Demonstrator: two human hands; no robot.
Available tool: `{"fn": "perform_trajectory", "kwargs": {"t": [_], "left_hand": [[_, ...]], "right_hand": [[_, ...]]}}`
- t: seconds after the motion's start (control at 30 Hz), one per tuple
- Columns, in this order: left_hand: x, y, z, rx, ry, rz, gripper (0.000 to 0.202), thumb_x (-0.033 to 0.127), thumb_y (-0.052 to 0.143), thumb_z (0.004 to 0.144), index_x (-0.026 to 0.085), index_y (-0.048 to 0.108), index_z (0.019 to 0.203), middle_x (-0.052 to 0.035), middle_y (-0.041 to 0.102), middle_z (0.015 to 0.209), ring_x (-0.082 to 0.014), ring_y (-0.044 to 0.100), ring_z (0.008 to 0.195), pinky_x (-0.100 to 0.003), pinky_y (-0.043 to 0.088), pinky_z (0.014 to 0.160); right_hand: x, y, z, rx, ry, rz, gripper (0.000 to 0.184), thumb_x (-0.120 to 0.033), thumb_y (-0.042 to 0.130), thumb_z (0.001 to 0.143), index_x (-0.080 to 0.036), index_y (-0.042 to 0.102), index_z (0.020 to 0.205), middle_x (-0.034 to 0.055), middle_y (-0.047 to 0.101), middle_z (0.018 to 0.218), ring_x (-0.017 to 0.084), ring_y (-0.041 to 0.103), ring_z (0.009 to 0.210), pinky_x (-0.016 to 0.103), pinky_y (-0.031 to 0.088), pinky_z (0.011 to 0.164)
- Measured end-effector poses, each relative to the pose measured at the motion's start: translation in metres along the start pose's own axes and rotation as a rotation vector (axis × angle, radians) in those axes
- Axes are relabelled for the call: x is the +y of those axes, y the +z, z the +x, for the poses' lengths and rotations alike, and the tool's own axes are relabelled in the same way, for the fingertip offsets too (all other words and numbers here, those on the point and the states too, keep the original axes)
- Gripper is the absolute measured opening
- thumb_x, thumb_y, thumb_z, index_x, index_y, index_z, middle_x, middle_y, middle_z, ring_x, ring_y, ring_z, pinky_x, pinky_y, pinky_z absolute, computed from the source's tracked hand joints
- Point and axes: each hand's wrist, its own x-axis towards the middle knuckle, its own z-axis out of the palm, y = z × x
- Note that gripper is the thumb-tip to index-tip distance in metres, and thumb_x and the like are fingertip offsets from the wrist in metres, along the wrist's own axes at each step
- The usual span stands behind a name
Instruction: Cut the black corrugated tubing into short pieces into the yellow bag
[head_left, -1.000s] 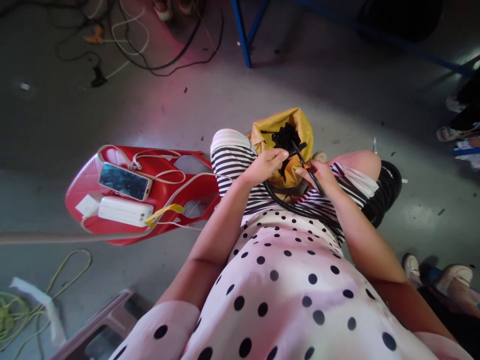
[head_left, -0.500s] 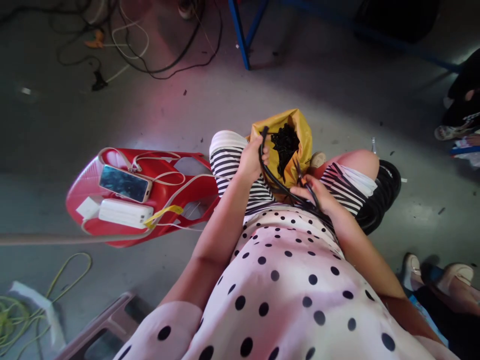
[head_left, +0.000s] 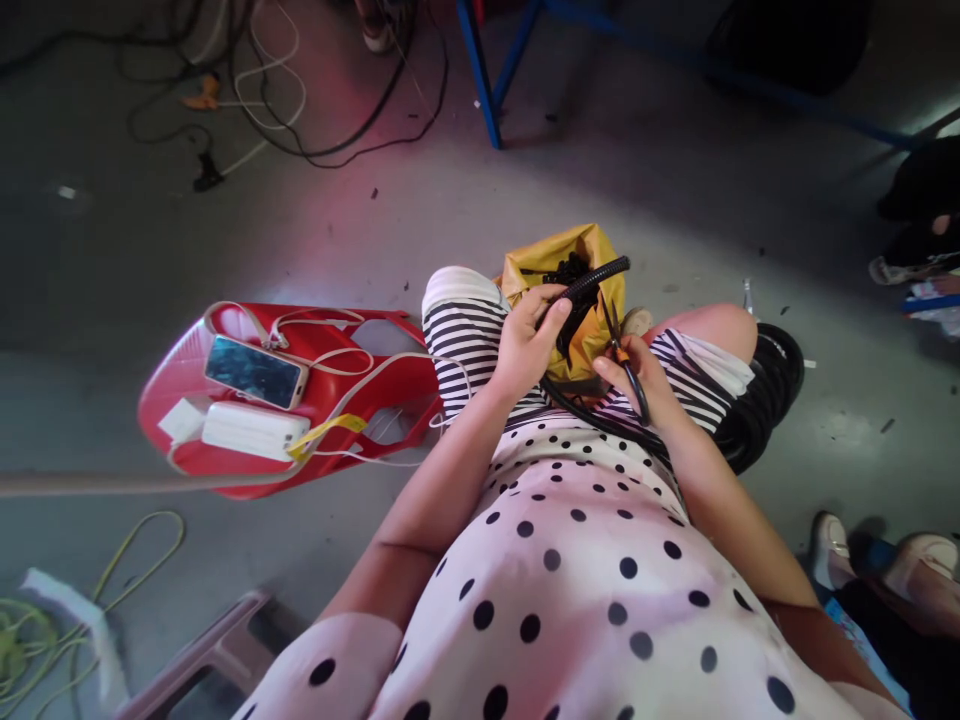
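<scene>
I sit with a yellow bag (head_left: 600,262) of small black pieces between my knees. My left hand (head_left: 527,342) is closed around a black ribbed tube (head_left: 598,276) near its free end, which points right over the bag. The tube runs down across my lap to a black coil (head_left: 765,398) by my right knee. My right hand (head_left: 636,372) is closed on scissors (head_left: 624,348) with black handles, blades pointing up toward the tube's end.
A red plastic stool (head_left: 375,385) stands to my left with a phone (head_left: 255,371), a white power bank (head_left: 244,430) and cables. Cables lie on the grey floor at top left. Blue frame legs (head_left: 480,75) stand ahead. Another person's shoes (head_left: 885,555) are at lower right.
My left hand first pulled the tube up and left, then slid to its end and turned it over the bag. My right hand drew back, then raised the scissors toward the tube.
</scene>
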Motion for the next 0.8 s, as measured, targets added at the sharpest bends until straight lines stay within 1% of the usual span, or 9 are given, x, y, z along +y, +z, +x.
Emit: {"fn": "perform_trajectory", "kwargs": {"t": [0.07,0.13,0.27,0.33,0.43,0.53,0.67,0.8], "left_hand": [[0.001,-0.004,-0.005,0.071,0.012,0.000,0.049,0.069,0.066,0.109,0.024,0.073,0.129,-0.0030,0.073,0.089,-0.0186,0.074,0.093,-0.029,0.058,0.079],[0.001,-0.006,-0.009,0.097,0.029,0.010,0.048,0.067,0.069,0.107,0.023,0.075,0.126,-0.0051,0.077,0.095,-0.0207,0.075,0.101,-0.031,0.060,0.086],[0.002,-0.005,-0.013,0.066,0.116,0.056,0.046,0.063,0.070,0.106,0.020,0.075,0.122,-0.0096,0.083,0.115,-0.0224,0.077,0.111,-0.033,0.060,0.098],[0.002,-0.005,-0.014,0.044,0.148,0.076,0.042,0.058,0.068,0.108,0.019,0.075,0.122,-0.0108,0.084,0.119,-0.0220,0.077,0.112,-0.033,0.059,0.101],[0.003,-0.005,-0.014,0.029,0.153,0.109,0.038,0.053,0.066,0.109,0.019,0.076,0.122,-0.0106,0.084,0.119,-0.0213,0.077,0.111,-0.033,0.059,0.102],[0.003,-0.005,-0.015,0.019,0.144,0.132,0.036,0.051,0.066,0.110,0.020,0.076,0.123,-0.0099,0.084,0.118,-0.0211,0.078,0.108,-0.033,0.059,0.101],[0.002,-0.006,-0.015,0.005,0.171,0.131,0.032,0.046,0.066,0.110,0.019,0.077,0.123,-0.0100,0.085,0.119,-0.0215,0.078,0.109,-0.032,0.060,0.101],[0.002,-0.011,-0.012,-0.050,0.169,0.156,0.031,0.041,0.065,0.109,0.019,0.080,0.125,-0.0112,0.085,0.127,-0.0237,0.079,0.118,-0.034,0.060,0.108]], "right_hand": [[-0.001,-0.005,0.000,-0.005,-0.019,-0.064,0.067,-0.078,0.094,0.076,-0.029,0.054,0.098,-0.0007,0.061,0.088,0.022,0.059,0.083,0.040,0.056,0.080],[-0.002,-0.006,0.002,-0.012,-0.019,-0.105,0.067,-0.080,0.093,0.076,-0.029,0.054,0.097,-0.0005,0.059,0.087,0.023,0.058,0.084,0.040,0.055,0.080],[-0.003,-0.002,0.005,-0.025,0.003,-0.097,0.065,-0.082,0.090,0.079,-0.030,0.056,0.098,0.0009,0.061,0.088,0.026,0.062,0.087,0.044,0.057,0.084],[-0.005,0.000,0.006,-0.039,0.012,-0.074,0.063,-0.081,0.090,0.080,-0.030,0.057,0.098,0.0013,0.062,0.090,0.027,0.063,0.087,0.046,0.060,0.087],[-0.009,0.001,0.006,-0.045,0.012,-0.047,0.063,-0.081,0.090,0.081,-0.030,0.059,0.099,0.0015,0.063,0.091,0.027,0.066,0.090,0.047,0.063,0.089],[-0.012,0.001,0.006,-0.043,0.020,-0.042,0.065,-0.084,0.090,0.079,-0.030,0.060,0.100,0.0021,0.064,0.090,0.028,0.067,0.093,0.047,0.065,0.088],[-0.013,-0.001,0.007,-0.050,0.038,-0.064,0.067,-0.086,0.089,0.078,-0.030,0.061,0.102,0.0024,0.065,0.089,0.029,0.068,0.094,0.047,0.064,0.085],[-0.010,-0.002,0.008,-0.050,0.061,-0.091,0.067,-0.087,0.086,0.080,-0.030,0.063,0.103,0.0025,0.066,0.088,0.029,0.069,0.095,0.044,0.063,0.082]]}}
